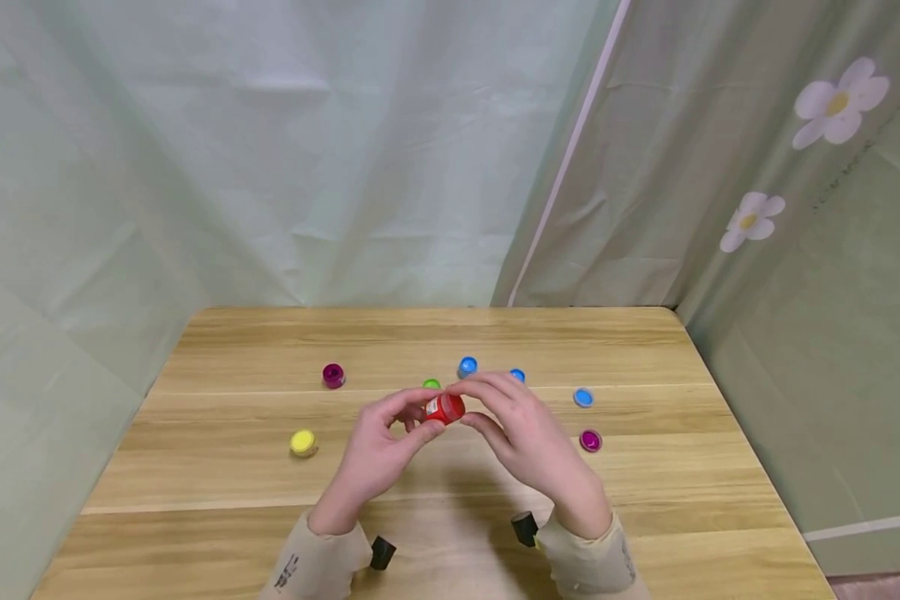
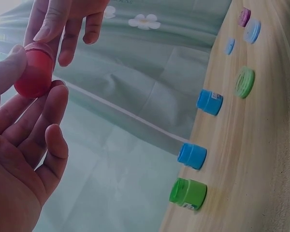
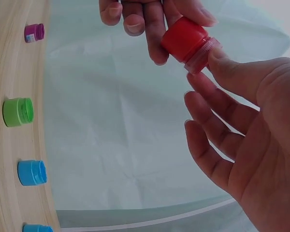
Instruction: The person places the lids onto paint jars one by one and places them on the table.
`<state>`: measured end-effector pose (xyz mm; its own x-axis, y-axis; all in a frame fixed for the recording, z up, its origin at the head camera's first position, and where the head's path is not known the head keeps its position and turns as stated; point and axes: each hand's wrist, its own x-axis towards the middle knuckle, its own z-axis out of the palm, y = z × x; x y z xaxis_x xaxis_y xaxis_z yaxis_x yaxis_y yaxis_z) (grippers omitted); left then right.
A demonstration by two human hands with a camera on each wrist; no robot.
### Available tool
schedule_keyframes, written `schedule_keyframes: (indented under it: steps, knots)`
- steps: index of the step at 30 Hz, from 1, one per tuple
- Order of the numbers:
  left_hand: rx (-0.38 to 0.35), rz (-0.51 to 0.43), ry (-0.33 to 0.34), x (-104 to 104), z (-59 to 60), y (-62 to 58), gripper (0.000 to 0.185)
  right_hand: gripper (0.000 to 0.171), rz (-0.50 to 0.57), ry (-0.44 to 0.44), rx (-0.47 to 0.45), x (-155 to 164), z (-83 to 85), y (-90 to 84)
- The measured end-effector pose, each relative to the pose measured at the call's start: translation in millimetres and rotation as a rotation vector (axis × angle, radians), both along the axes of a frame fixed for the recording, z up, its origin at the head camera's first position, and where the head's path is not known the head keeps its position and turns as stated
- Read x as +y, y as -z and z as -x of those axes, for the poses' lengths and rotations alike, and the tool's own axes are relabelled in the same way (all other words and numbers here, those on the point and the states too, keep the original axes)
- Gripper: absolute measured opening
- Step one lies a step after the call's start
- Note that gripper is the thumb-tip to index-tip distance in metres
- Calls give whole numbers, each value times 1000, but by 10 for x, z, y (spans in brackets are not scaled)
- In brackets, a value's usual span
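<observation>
While both hands [image 1: 378,454] [image 1: 528,442] pinch it, the red pot [image 1: 444,408] hangs above the table [image 1: 645,500].

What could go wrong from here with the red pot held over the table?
Both hands hold the small red pot only by the fingers, in mid-air; it could slip and drop onto the table. If the cap comes off suddenly, whatever is inside might spill or the cap roll among the loose lids.

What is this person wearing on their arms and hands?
Both hands, left hand and right hand, are bare. Each arm wears a beige sleeve; the left one carries small dark lettering. A small black device sits at each wrist.
</observation>
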<state>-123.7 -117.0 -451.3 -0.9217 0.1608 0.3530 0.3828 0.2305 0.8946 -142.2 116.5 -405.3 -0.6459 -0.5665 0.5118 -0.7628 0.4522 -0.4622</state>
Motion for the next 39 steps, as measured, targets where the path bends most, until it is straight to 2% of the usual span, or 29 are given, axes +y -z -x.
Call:
schedule_keyframes:
  steps: [6, 15, 18, 21, 25, 27, 32, 39]
  knots:
    - [-10, 5, 9, 3, -14, 1, 38, 32, 4, 17, -35, -1, -14, 6]
    - [22, 9, 9, 11, -25, 0, 40, 25, 13, 61, -72, -27, -42, -6]
    - [23, 14, 9, 11, -19, 0, 40, 27, -5, 85, -106, -27, -48, -12]
    - [16, 19, -3, 8, -12, 3, 39, 37, -17, 91, -122, -7, -46, -6]
    - [20, 16, -14, -2, -3, 17, 38, 50, -12, 56, -92, 24, -36, -13]
    - [32, 17, -13, -6, 0, 23, 38, 52, -7, 30, -61, 32, -27, -20]
    - [52, 16, -4, -4, 3, 19, 37, 44, 14, -21, 4, 32, -2, -22]
    - [40, 18, 24, 1, 0, 6, 39, 35, 31, -22, 37, 25, -1, -15]
